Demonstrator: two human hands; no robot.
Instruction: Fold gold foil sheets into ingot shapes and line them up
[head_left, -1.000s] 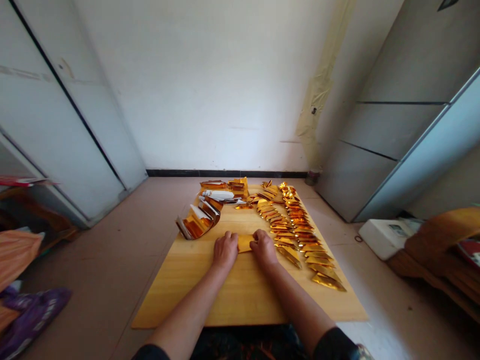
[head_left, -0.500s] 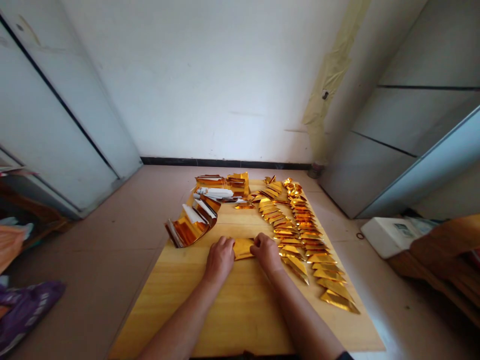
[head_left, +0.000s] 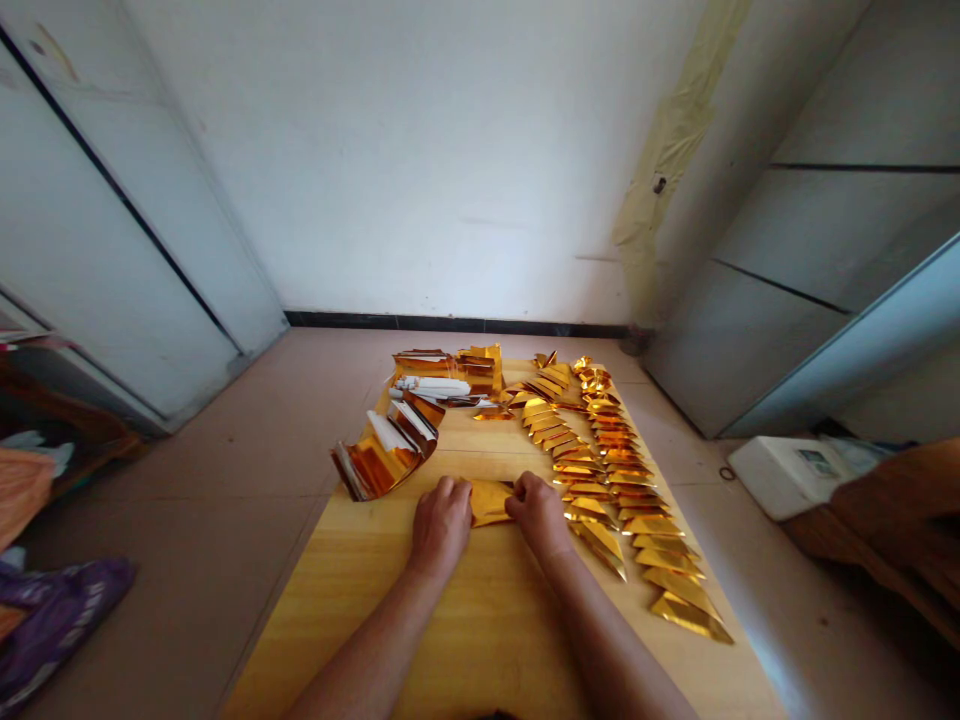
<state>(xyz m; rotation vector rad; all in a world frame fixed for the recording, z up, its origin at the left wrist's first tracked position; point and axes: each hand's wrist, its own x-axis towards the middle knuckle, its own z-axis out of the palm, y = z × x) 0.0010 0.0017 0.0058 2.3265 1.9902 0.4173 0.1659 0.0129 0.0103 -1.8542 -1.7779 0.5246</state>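
A partly folded sheet of gold foil paper (head_left: 491, 502) lies on the wooden board (head_left: 450, 620) between my hands. My left hand (head_left: 442, 522) is closed on its left end, fingers curled. At the right end, my right hand (head_left: 538, 515) pinches the same sheet. To the right run two rows of folded gold paper pieces, an inner row (head_left: 559, 440) and an outer row (head_left: 626, 475), overlapping one another. Loose gold and white sheets (head_left: 386, 450) lie curled at the left, with a further stack of gold sheets (head_left: 480, 370) behind them.
A white wall (head_left: 420, 180) with a dark skirting strip stands beyond the board. Grey cabinets flank both sides, one at left (head_left: 120, 220) and one at right (head_left: 795, 240). A purple bag (head_left: 67, 620) lies on the floor at left; a white box (head_left: 776, 478) is at right.
The view has shifted slightly. Both hands keep their hold on the gold paper sheet, with hardly any movement between them. The rows and stacks look the same.
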